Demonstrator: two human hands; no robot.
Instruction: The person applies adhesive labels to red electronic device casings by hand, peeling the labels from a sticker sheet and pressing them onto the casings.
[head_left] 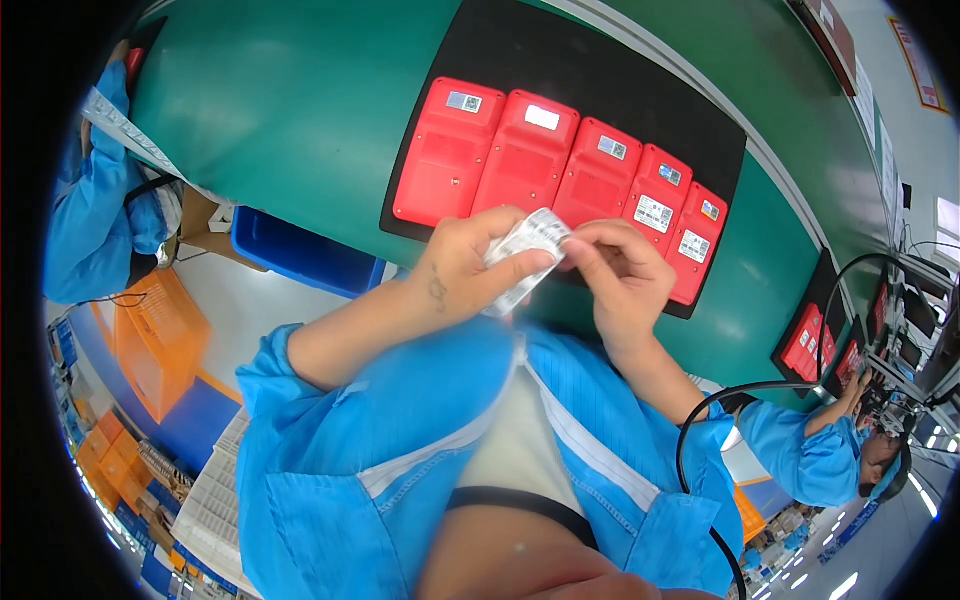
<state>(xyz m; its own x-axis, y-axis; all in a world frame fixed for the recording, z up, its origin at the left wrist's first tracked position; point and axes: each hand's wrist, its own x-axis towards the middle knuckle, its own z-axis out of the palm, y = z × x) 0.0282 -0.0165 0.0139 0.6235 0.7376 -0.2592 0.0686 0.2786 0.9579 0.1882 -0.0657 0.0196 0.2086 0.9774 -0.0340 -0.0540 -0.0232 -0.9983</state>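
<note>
Label sheet [530,240], white with dark print, held just off the centre of the view toward one o'clock, in front of the wearer's blue jacket [400,400]. The left hand [478,262] is clamped on the sheet, its thumb lying across the printed face and its fingers behind. The right hand [625,285] meets the sheet's edge at three o'clock, thumb and forefinger tips close together; whether they pinch a label cannot be told.

Beyond the hands, a black mat [520,50] lies on a green table [280,130]. Five red cases side by side form a row on the mat, from twelve o'clock round to between two and three. The first case [440,150], at twelve, bears a small label near its far end; the second case [530,150] has a plain white one. The third case [600,175] carries one small label, whereas the fourth case [660,190] and the fifth case [708,225] each carry a small label and a larger white one.

Toward ten o'clock, a blue bin [305,250] stands beside the table edge; an orange crate [155,340] lies between eight and nine. One co-worker [100,240] appears at nine o'clock, another co-worker [800,450] at four.
</note>
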